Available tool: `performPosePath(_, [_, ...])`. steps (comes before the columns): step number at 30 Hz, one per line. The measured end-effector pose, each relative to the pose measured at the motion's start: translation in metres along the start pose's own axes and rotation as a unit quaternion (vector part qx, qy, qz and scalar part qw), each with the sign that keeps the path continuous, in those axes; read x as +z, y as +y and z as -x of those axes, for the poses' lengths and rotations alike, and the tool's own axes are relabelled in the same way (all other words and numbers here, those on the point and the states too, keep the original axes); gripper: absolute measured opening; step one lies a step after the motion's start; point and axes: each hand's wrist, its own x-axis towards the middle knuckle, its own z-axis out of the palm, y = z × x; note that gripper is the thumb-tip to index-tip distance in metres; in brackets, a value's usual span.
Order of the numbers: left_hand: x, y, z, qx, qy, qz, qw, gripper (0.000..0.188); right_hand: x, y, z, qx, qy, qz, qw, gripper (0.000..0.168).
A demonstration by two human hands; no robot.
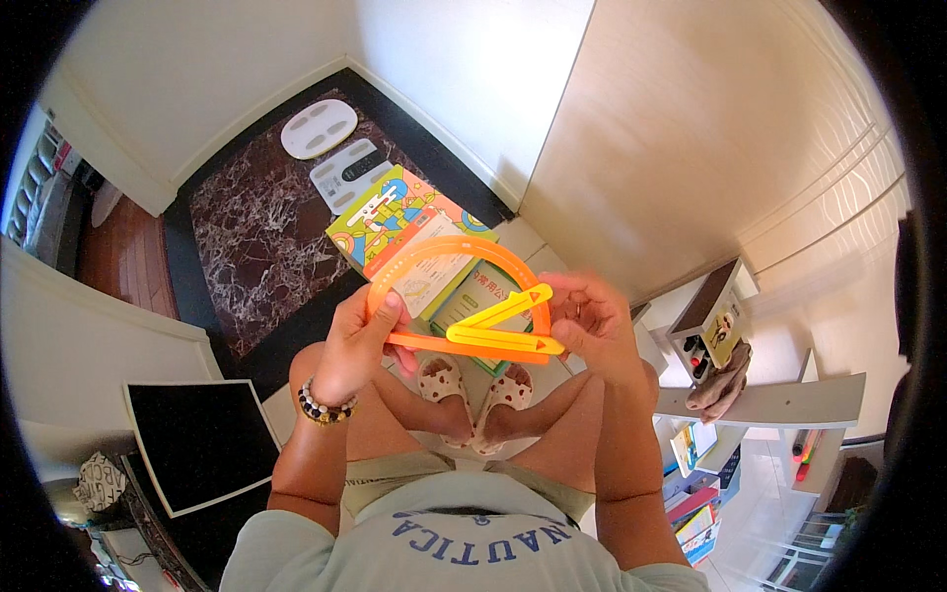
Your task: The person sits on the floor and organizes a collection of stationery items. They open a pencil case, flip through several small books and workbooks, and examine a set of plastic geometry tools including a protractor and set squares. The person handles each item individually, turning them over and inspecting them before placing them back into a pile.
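Observation:
An orange plastic protractor point(462, 244) is held up in front of me, its straight edge towards me. Across its right part lie two yellow pointer arms point(499, 339), joined at one end and spread in a narrow V. My left hand point(362, 337) grips the protractor's left corner between thumb and fingers. At the right corner, my right hand point(595, 322) pinches the tip of the lower yellow arm, with its other fingers curled. Below the protractor are a colourful printed box point(403, 200), a white and orange printed sheet point(425, 285) and a green-edged printed board point(473, 296).
A white oval scale point(319, 129) and a grey scale point(348, 177) lie on the dark marble floor. A black panel with a white border point(203, 440) is at the left. At the right stands a shelf unit point(784, 399) with books, pens and a brown cloth point(721, 385).

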Motion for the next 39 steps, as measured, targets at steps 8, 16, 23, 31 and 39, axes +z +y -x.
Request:
performPosePath(8, [-0.003, 0.001, -0.005, 0.036, 0.061, -0.009, 0.997, 0.032, 0.005, 0.008, -0.004, 0.007, 0.037, 0.025, 0.999, 0.060])
performPosePath(16, [-0.017, -0.007, -0.008, 0.079, 0.069, 0.008, 0.994, 0.030, 0.016, 0.011, -0.024, -0.010, 0.059, 0.105, 0.993, 0.049])
performPosePath(23, [-0.018, -0.008, -0.008, 0.069, 0.053, 0.027, 0.996, 0.028, 0.017, 0.016, -0.024, -0.052, 0.066, 0.144, 0.986, 0.045])
performPosePath(31, [-0.001, -0.005, -0.002, -0.028, -0.097, -0.068, 0.993, 0.027, 0.029, -0.008, -0.029, -0.083, -0.079, 0.352, 0.929, 0.049])
performPosePath(39, [0.010, -0.016, -0.004, 0.014, -0.147, -0.076, 0.986, 0.025, 0.043, -0.013, -0.031, -0.024, -0.160, 0.373, 0.914, 0.045])
